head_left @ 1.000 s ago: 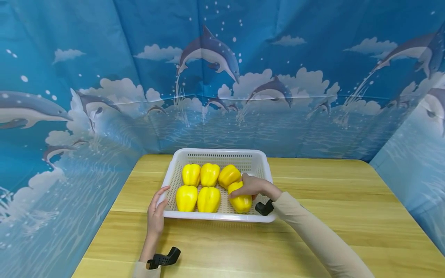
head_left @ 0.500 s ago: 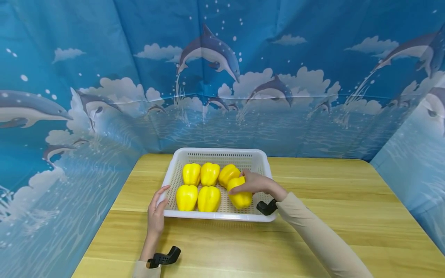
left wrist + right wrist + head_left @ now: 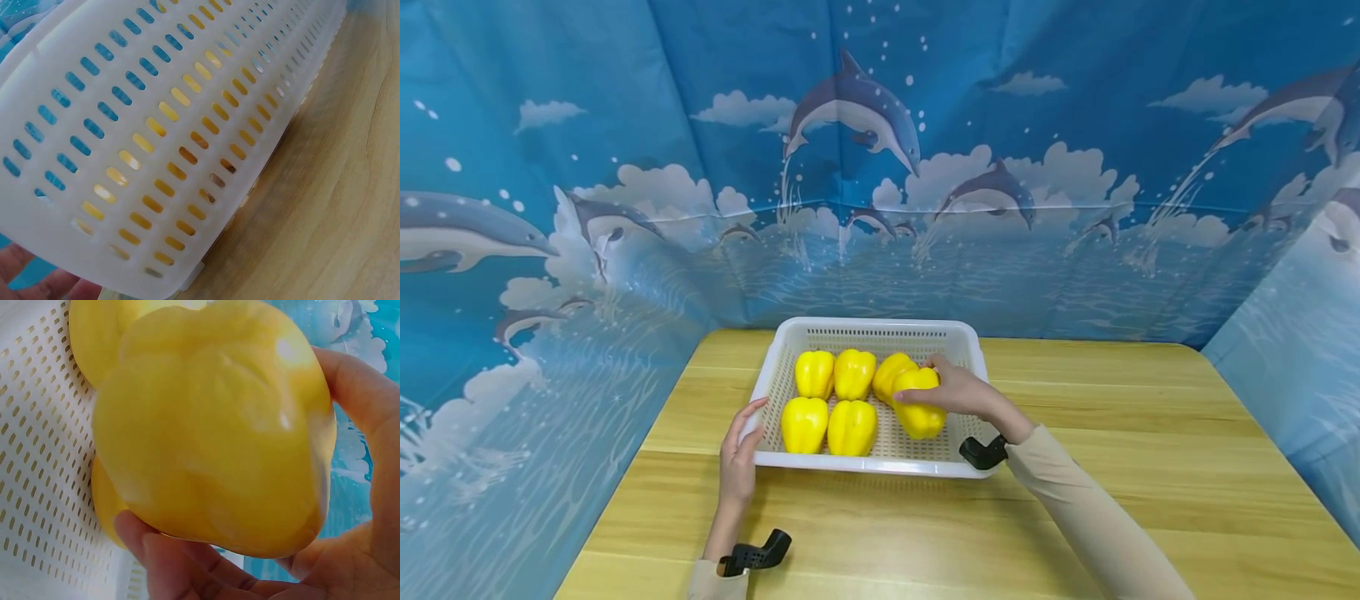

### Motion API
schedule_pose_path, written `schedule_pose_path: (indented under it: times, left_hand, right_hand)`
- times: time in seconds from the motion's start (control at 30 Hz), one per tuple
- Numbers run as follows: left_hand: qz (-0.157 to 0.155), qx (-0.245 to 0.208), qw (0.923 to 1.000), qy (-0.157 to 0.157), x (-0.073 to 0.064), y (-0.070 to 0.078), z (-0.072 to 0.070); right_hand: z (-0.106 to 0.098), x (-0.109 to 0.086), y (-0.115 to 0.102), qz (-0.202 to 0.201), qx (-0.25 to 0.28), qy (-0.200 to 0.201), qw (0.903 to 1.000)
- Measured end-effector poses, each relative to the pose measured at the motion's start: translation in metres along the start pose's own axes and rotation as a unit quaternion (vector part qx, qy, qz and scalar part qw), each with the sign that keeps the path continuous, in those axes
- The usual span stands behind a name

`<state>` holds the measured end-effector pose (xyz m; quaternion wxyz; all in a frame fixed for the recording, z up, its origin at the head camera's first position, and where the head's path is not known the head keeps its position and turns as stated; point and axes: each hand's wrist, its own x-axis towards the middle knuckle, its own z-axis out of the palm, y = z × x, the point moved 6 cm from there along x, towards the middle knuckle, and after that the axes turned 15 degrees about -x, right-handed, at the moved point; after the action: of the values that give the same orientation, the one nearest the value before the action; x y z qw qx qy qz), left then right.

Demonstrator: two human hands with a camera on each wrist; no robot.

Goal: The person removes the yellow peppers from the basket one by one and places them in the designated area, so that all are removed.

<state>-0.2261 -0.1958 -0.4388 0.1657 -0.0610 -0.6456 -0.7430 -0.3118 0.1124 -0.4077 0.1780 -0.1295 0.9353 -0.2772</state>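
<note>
My right hand grips a yellow bell pepper, raised off the floor of a white plastic basket. In the right wrist view, the fingers and thumb curl round the sides of this held pepper. Several more yellow bell peppers, such as the front middle one, stand in two rows inside. At the basket's left side, my left hand rests against the rim with fingers extended. The left wrist view shows the basket's slotted wall close up, with those fingers at its lower left corner.
The basket stands on a wooden table near its back edge. Behind and at both sides hangs a blue curtain printed with dolphins. Black wrist devices, such as the left one, sit on both wrists.
My right hand has lifted the gripped bell pepper from the basket's front right, upward and slightly away from me. The left hand has stayed against the basket.
</note>
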Motion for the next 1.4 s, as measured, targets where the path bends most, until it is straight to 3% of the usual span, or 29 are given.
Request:
schedule_pose_path:
  times: [0.3,0.6,0.83,1.17,1.4]
  left_hand:
    - [0.008,-0.002,1.0000,-0.003,0.000,0.000,0.000]
    - [0.018,-0.012,0.9998,-0.004,0.001,-0.001,0.000]
    - [0.021,-0.012,0.9997,-0.005,0.001,-0.001,0.000]
    - [0.015,-0.012,0.9998,-0.004,0.001,-0.002,-0.001]
    - [0.017,-0.020,0.9996,-0.007,0.001,-0.002,-0.001]
  right_hand:
    - [-0.010,-0.006,0.000,-0.030,0.046,0.066,0.9963]
    - [-0.020,-0.013,0.002,-0.034,0.063,0.131,0.9888]
    - [-0.033,-0.020,0.005,-0.050,0.074,0.187,0.9784]
    - [-0.050,-0.032,0.021,-0.020,0.072,0.244,0.9669]
    - [-0.060,-0.038,0.037,-0.022,0.119,0.282,0.9518]
